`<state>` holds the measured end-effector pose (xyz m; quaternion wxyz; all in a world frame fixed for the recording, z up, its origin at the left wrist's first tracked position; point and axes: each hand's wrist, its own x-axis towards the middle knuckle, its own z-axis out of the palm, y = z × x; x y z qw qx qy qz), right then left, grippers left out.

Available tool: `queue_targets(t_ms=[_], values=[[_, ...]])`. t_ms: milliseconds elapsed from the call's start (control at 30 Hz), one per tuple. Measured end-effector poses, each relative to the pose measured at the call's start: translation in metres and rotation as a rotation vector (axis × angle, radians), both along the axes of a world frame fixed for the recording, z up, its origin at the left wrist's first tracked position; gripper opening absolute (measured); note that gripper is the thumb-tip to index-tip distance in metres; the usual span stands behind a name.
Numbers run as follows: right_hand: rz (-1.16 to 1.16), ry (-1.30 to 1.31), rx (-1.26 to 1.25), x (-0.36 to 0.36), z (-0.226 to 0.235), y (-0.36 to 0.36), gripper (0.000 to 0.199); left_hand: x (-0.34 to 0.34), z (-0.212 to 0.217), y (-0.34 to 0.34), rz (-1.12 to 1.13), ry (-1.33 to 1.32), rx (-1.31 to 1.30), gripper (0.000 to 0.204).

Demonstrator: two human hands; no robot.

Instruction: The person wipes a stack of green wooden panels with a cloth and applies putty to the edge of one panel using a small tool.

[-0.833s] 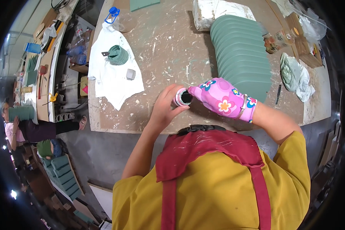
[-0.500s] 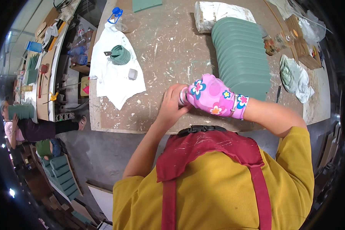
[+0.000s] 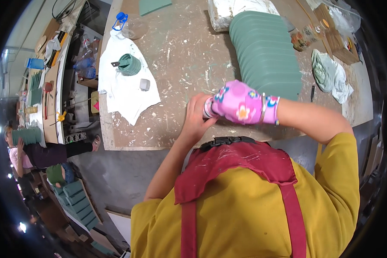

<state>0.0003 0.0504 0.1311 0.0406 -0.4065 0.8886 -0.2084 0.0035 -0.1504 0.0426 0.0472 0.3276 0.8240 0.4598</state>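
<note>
Pink floral cloth, a sleeve-like cover (image 3: pixel 238 103), wraps my right hand (image 3: pixel 232 96) and wrist, hiding its fingers. A narrow band (image 3: pixel 262 107) circles it near the wrist. My bare left hand (image 3: pixel 198 114) meets its other end, fingers bent and closed around a pale striped edge (image 3: pixel 208 107); exactly what lies inside the grip is partly hidden. Both hands are together above the table's near edge, close to my body. Just beyond the right hand lies a long row of overlapping green curved-edge pieces (image 3: pixel 266 56).
A brown, paint-flecked table (image 3: pixel 180 56) spreads ahead. On its left, a white cloth (image 3: pixel 120 94) bears a green pot (image 3: pixel 129 65) and a small pale block (image 3: pixel 145 84). At right are a jar (image 3: pixel 303 38) and a crumpled cloth (image 3: pixel 327 73). Another person (image 3: pixel 34 150) holds green pieces far left.
The whole view has shifted a little, so the table items sit slightly higher and left. The floral cover and right forearm have turned slightly; my left hand keeps its hold at the edge.
</note>
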Motion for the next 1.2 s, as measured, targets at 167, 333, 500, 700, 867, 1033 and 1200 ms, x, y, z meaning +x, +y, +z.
queue_targets(t_ms=[167, 333, 500, 700, 867, 1033, 1200], values=[[-0.137, -0.129, -0.086, -0.003, 0.005, 0.008, 0.014, 0.006, -0.019, -0.003, 0.047, -0.096, 0.185, 0.066], [-0.045, 0.084, 0.053, 0.002, -0.001, -0.009, 0.011, 0.009, -0.016, 0.002, 0.097, -0.043, 0.139, 0.065], [-0.114, 0.161, 0.007, 0.006, -0.004, -0.004, 0.008, 0.01, -0.011, 0.008, 0.132, 0.025, 0.072, 0.065], [-0.094, -0.079, -0.029, 0.004, -0.006, 0.007, 0.01, 0.017, -0.013, 0.009, 0.152, 0.034, 0.041, 0.065], [-0.189, -0.059, -0.151, 0.008, 0.008, 0.017, 0.013, 0.019, -0.016, 0.003, 0.15, -0.023, 0.1, 0.066], [-0.183, 0.098, -0.157, 0.012, 0.008, 0.015, 0.014, 0.015, -0.015, 0.007, 0.107, 0.082, 0.125, 0.071], [-0.186, -0.083, -0.174, 0.028, -0.025, 0.005, 0.012, 0.022, -0.014, 0.017, 0.098, 0.19, 0.097, 0.067]])
